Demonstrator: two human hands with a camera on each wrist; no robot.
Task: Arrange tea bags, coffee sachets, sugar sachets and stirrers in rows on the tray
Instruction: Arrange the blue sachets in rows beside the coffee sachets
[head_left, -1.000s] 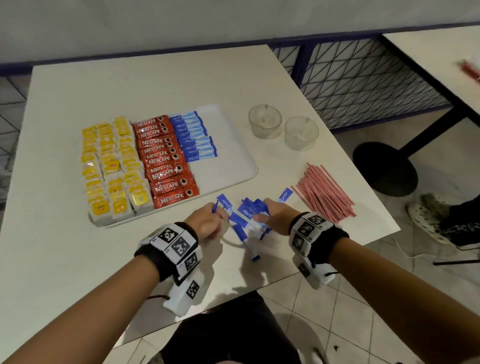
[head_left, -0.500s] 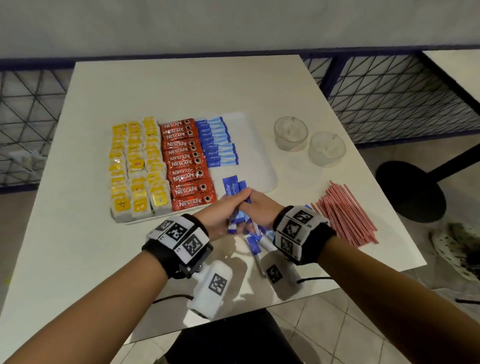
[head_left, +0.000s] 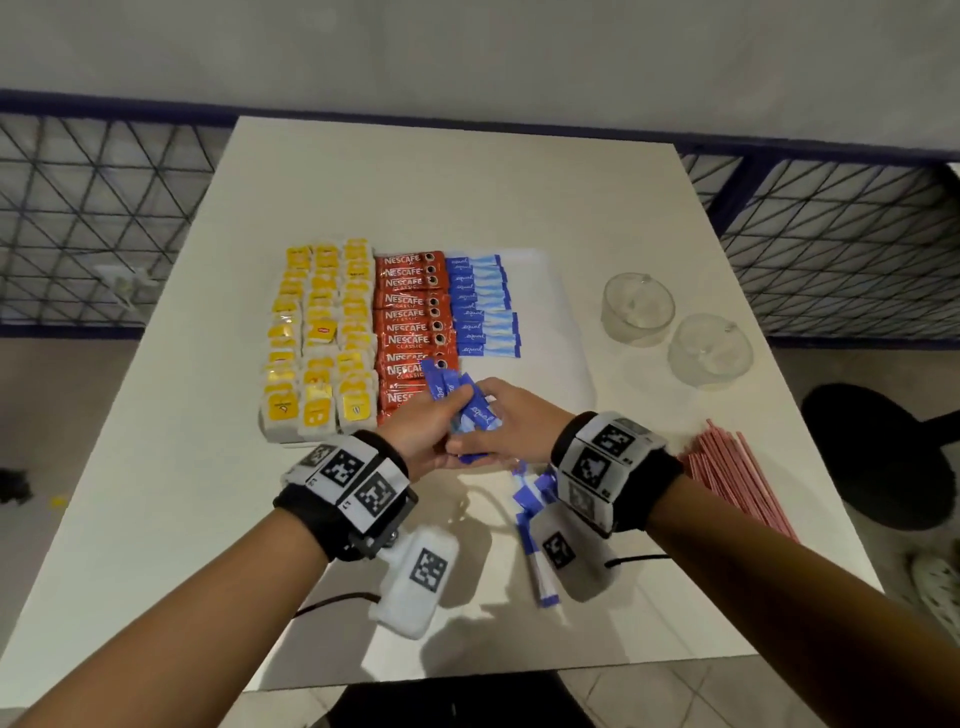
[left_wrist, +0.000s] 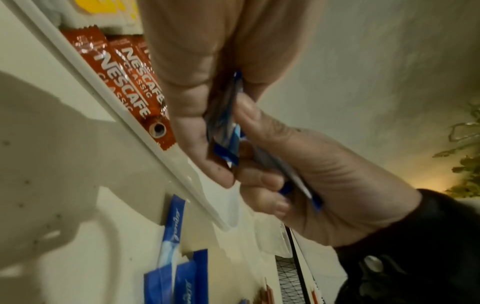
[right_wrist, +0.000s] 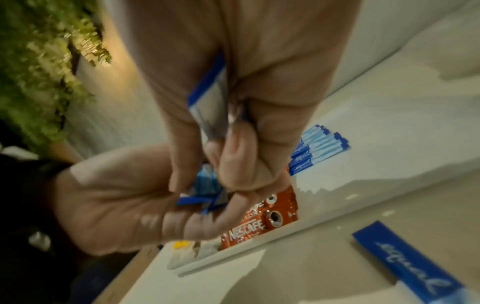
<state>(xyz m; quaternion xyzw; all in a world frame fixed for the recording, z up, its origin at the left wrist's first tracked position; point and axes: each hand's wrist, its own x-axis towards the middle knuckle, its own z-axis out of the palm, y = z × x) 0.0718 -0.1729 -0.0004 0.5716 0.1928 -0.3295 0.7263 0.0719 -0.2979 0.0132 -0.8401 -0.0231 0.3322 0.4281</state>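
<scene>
— What differs from a second ago?

— Then both hands were down on the white square table, gathering the loose blue paper sugar sachets near its front edge. Now the left hand and right hand are lifted and meet over the near edge of the flat white tray, holding a bunch of blue sugar sachets between them. A few loose sachets are left on the table below the right wrist.

— How do the hands sit?

— Knuckles up, fingertips facing each other. In the wrist views, each hand's thumb and fingers curl round the bunch and pinch it from opposite ends.

— And the rest of the goods?

— On the tray, three columns of yellow tea bags fill the left side, a column of red Nescafé coffee sachets stands beside them, then a part row of blue sugar sachets. The pile of thin red stirrers lies on the table to the right, off the tray. Two clear glass cups stand beyond it.
</scene>
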